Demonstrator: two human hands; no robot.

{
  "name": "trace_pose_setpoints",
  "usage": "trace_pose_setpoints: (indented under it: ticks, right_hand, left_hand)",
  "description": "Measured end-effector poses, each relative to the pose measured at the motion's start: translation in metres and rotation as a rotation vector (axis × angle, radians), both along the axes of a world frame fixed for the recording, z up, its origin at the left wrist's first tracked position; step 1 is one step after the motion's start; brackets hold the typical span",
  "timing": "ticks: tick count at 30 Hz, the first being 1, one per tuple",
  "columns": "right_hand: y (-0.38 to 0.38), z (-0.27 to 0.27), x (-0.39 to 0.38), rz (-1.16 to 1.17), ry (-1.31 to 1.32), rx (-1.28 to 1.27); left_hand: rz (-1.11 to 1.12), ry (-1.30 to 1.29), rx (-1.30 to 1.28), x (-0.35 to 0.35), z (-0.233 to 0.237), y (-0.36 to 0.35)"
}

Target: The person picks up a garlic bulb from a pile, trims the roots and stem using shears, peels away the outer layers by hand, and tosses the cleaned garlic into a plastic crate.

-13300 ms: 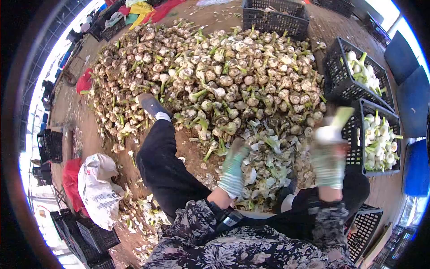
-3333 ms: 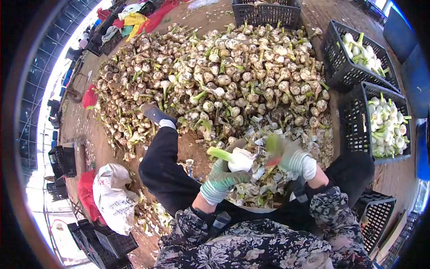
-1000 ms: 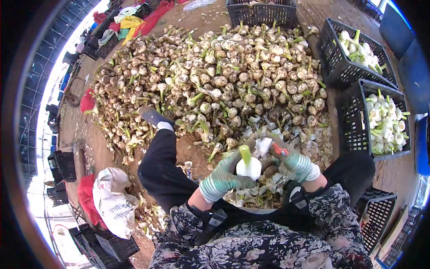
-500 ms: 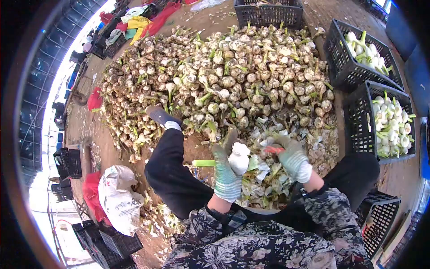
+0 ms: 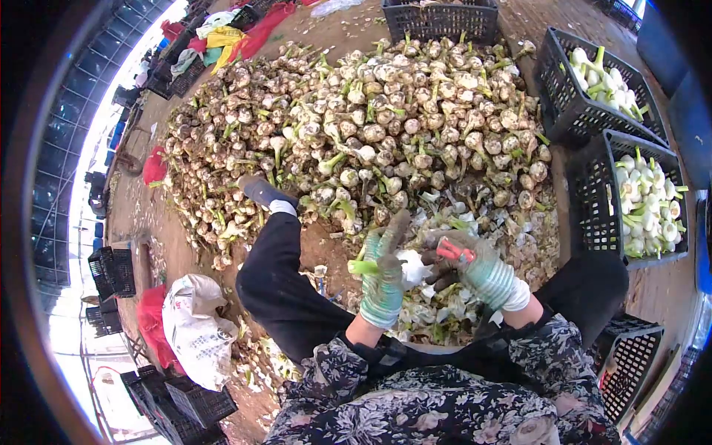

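The left hand, gloved, is raised in front of the seated person's lap, its back toward the camera and its fingers pointing up and away from the body. It is closed around a garlic bulb; the green stem projects on the left side of the palm, the white bulb on the right. The right hand, also gloved, angles inward from the right, clamped on a red-handled tool. Its lower fingers are at the bulb; contact cannot be confirmed. The garlic bulb is between the hands, above the loose peelings and in front of the garlic pile. Compared with the preceding frame, the right-hand fingers are closer to the bulb, and less stem projects from the left hand.
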State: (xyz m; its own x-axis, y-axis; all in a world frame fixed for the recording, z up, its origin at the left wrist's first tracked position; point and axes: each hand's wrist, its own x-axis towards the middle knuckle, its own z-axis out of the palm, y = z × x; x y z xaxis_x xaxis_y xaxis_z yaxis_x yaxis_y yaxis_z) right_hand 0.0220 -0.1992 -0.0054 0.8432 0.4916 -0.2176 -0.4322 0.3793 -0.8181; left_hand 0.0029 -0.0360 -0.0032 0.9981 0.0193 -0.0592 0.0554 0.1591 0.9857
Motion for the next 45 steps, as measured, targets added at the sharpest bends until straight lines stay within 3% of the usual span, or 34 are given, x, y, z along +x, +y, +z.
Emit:
trace_pose_setpoints:
  ticks: [1,2,4,5,6,8,9,10,12,14,16,17,18,20,21,23,24,26,28,30,32,34,35,36,37,38,40,42,45]
  right_hand:
    - [-0.001,0.005,0.003,0.12,0.036,-0.216]
    - [0.007,0.001,0.0,0.118,0.039,-0.217]
    - [0.02,-0.017,-0.009,-0.068,-0.675,-0.426]
    - [0.019,-0.018,-0.009,-0.036,-0.501,-0.192]
    - [0.016,-0.017,-0.01,-0.039,-0.5,-0.191]
    - [0.009,-0.007,-0.007,-0.239,-0.306,-0.286]
    - [0.01,0.013,-0.006,-0.208,-0.378,-0.508]
    - [0.015,0.026,-0.009,-0.203,-0.379,-0.507]
    - [0.027,0.039,-0.021,-0.181,-0.768,-1.013]
    - [0.03,0.026,-0.023,-0.241,-0.834,-1.016]
    - [0.02,0.014,-0.013,-0.206,-0.754,-0.972]
    - [0.016,-0.021,-0.003,-0.271,-0.306,-0.592]
    - [0.005,-0.01,0.005,-0.237,-0.244,-0.845]
    - [0.002,-0.002,0.004,-0.195,-0.299,-0.52]
    - [0.006,0.002,-0.001,-0.19,-0.3,-0.522]
    - [0.021,0.012,-0.013,-0.334,-0.752,-0.55]
    - [0.022,0.019,-0.016,-0.334,-0.747,-0.549]
    - [0.025,0.03,-0.02,-0.177,-0.927,-1.05]
    - [0.027,0.032,-0.018,-0.283,-0.992,-1.103]
    - [0.023,0.041,-0.014,-0.031,-0.875,-1.087]
    - [0.021,0.022,-0.011,-0.14,-0.879,-1.056]
    - [0.011,-0.012,0.0,-0.197,-0.515,-0.99]
    - [0.009,-0.008,0.003,-0.122,-0.313,-0.916]
    - [0.007,-0.013,0.003,-0.124,-0.315,-0.918]
    - [0.005,-0.023,0.002,-0.136,-0.199,-0.647]
    - [0.006,-0.023,0.002,-0.145,-0.081,-0.375]
    - [0.004,-0.017,-0.001,-0.221,-0.161,-0.353]
    - [0.006,-0.006,0.001,-0.039,-0.151,-0.171]
    - [0.019,0.004,-0.007,-0.131,-0.259,-0.409]
  left_hand:
    - [-0.003,-0.053,0.082,0.003,-0.007,0.002]
    - [-0.005,-0.051,0.081,0.004,-0.01,0.001]
    - [0.007,-0.002,0.147,0.007,-0.012,0.001]
    - [-0.022,-0.072,0.181,0.006,-0.011,0.003]
    - [-0.025,-0.071,0.182,0.004,-0.015,0.002]
    - [0.175,-0.165,0.417,0.005,-0.025,0.002]
    - [0.135,-0.02,0.23,0.002,0.003,0.002]
    - [0.14,-0.019,0.23,0.003,0.001,0.004]
    - [0.155,-0.17,0.718,0.004,-0.009,0.007]
    - [0.084,-0.1,0.702,-0.004,-0.012,0.005]
    - [0.092,0.086,-0.004,-0.006,-0.009,-0.005]
    - [0.094,0.047,-0.098,-0.005,-0.026,0.003]
    - [0.088,0.046,-0.1,-0.003,-0.025,0.004]
    - [0.044,0.007,0.028,0.0,-0.021,0.007]
    - [0.026,-0.012,0.092,0.001,-0.018,0.007]
    - [-0.014,-0.051,0.221,0.005,-0.013,0.008]
    - [-0.038,-0.066,0.289,0.004,-0.01,0.008]
    - [-0.036,-0.106,0.406,0.002,-0.001,0.009]
    - [-0.018,-0.204,0.627,0.001,0.007,0.008]
    - [-0.004,-0.249,0.769,-0.002,0.005,0.004]
    - [-0.065,-0.187,0.598,-0.006,0.0,0.003]
    - [-0.081,-0.201,0.565,-0.003,0.001,-0.002]
    - [-0.024,-0.107,0.391,-0.001,0.003,-0.01]
    - [0.036,-0.013,0.215,0.0,0.005,-0.014]
    - [0.028,-0.118,-0.007,0.0,-0.003,-0.011]
    - [0.03,-0.118,-0.01,0.0,-0.001,-0.011]
    - [0.016,0.047,-0.201,0.001,0.009,-0.01]
    - [0.009,0.13,-0.295,0.003,0.011,-0.007]
    - [0.112,0.22,-0.548,0.007,0.001,-0.001]
